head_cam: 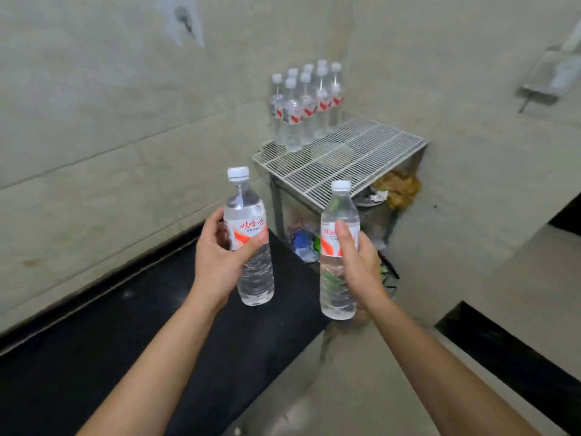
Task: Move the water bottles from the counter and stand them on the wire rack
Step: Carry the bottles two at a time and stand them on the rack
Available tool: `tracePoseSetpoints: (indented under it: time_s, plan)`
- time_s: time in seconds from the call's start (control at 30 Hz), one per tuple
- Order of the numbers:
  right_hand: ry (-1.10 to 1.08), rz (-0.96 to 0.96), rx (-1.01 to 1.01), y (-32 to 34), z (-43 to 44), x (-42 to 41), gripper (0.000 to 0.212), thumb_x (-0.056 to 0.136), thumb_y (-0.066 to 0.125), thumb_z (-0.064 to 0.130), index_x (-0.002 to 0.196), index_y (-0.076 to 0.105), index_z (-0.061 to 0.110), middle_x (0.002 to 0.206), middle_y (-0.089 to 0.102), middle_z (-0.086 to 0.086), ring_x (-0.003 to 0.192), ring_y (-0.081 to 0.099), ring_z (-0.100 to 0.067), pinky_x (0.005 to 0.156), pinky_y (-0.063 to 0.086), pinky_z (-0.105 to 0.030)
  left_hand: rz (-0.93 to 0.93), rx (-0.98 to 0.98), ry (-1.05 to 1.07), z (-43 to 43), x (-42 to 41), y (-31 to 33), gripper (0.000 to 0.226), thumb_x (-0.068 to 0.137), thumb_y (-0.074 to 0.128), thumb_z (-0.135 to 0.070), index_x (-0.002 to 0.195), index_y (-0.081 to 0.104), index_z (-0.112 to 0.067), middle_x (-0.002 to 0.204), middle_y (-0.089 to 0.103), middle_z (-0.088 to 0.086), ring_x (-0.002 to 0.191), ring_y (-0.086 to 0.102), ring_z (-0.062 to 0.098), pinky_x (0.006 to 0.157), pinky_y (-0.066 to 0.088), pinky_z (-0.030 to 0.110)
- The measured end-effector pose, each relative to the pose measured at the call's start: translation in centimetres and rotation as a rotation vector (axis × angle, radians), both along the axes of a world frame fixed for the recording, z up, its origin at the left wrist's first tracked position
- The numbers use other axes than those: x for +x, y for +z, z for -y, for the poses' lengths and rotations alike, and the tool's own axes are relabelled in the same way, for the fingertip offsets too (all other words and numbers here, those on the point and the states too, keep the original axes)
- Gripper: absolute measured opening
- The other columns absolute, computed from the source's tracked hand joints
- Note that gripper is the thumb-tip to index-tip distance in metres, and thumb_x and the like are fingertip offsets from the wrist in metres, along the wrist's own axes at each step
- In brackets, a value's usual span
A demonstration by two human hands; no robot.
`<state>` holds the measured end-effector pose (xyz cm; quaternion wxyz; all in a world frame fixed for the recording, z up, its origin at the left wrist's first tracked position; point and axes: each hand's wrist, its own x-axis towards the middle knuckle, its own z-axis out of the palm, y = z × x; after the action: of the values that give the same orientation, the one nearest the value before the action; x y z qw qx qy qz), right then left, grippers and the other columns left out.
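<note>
My left hand grips a clear water bottle with a white cap and a red-and-white label, held upright above the black counter. My right hand grips a second bottle of the same kind, upright, just past the counter's end. Ahead stands the white wire rack in the wall corner. Several identical bottles stand clustered on its far left corner. Both held bottles are short of the rack and lower than its top.
Tiled walls close in on the left and behind the rack. Under the rack lies a heap of rubbish and plastic bags. A metal wall shelf hangs at the upper right. A dark ledge runs at the lower right.
</note>
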<state>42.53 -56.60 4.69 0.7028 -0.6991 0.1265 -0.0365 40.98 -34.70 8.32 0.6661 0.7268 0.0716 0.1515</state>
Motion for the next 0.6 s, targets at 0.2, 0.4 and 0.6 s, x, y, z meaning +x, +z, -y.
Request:
tracePoseSetpoints:
  time_s: [0.2, 0.4, 0.6]
  plan:
    - [-0.084, 0.033, 0.058, 0.8, 10.5, 3.9, 0.033, 0.081, 0.08, 0.046, 0.091, 0.076, 0.015, 0.085, 0.078, -0.001, 0.083, 0.075, -0.019, 0.075, 0.058, -0.035, 0.08, 0.074, -0.113, 9.6, 5.8, 2.3, 0.069, 0.067, 0.092, -0.019, 0.124, 0.056, -0.039, 0.121, 0.069, -0.005, 0.112, 0.066, 0.015, 0.099, 0.054, 0.04]
    - [-0.022, 0.065, 0.026, 2.2, 15.6, 11.3, 0.023, 0.084, 0.08, 0.032, 0.094, 0.075, 0.012, 0.08, 0.073, -0.002, 0.071, 0.07, -0.013, 0.062, 0.058, -0.026, 0.147, 0.059, -0.116, 15.2, 14.0, 1.9, 0.071, 0.066, 0.094, -0.026, 0.123, 0.054, -0.041, 0.12, 0.067, -0.01, 0.112, 0.064, 0.009, 0.101, 0.053, 0.041]
    - [0.004, 0.079, 0.052, 4.2, 18.0, 20.9, 0.05, 0.073, 0.084, 0.051, 0.107, 0.07, 0.016, 0.1, 0.077, -0.006, 0.094, 0.073, -0.023, 0.083, 0.06, -0.04, 0.135, 0.017, -0.034, 18.3, 23.3, 2.0, 0.079, 0.067, 0.093, -0.027, 0.135, 0.052, -0.023, 0.123, 0.064, -0.009, 0.114, 0.062, 0.007, 0.103, 0.051, 0.04]
